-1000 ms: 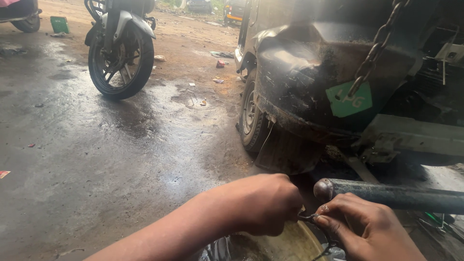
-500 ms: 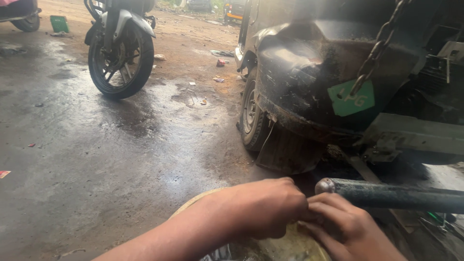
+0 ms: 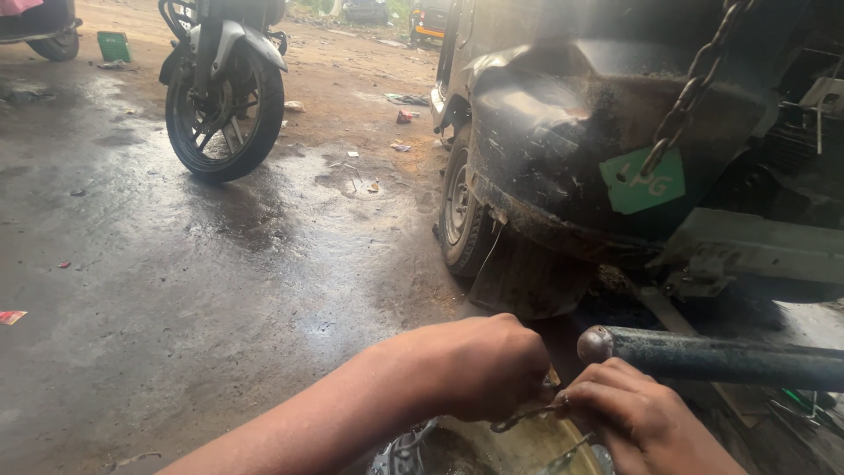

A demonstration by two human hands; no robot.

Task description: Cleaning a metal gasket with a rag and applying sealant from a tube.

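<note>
Thin metal wire [image 3: 520, 419], pinched between both hands

Hazy daylight from the upper right glares off the wet ground [image 3: 264, 290]; the foreground is dim.

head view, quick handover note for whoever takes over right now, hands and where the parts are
Left hand: closed in a fist, pinching one end of a thin bent metal wire.
Right hand: fingers gripping the wire's other end.
Both hands sit over a round yellowish metal part at the bottom edge, mostly hidden.
A dark metal bar runs just above the right hand.
Done: wire gripped at both ends.
Left: cannot tell, the work point is hidden.
</note>
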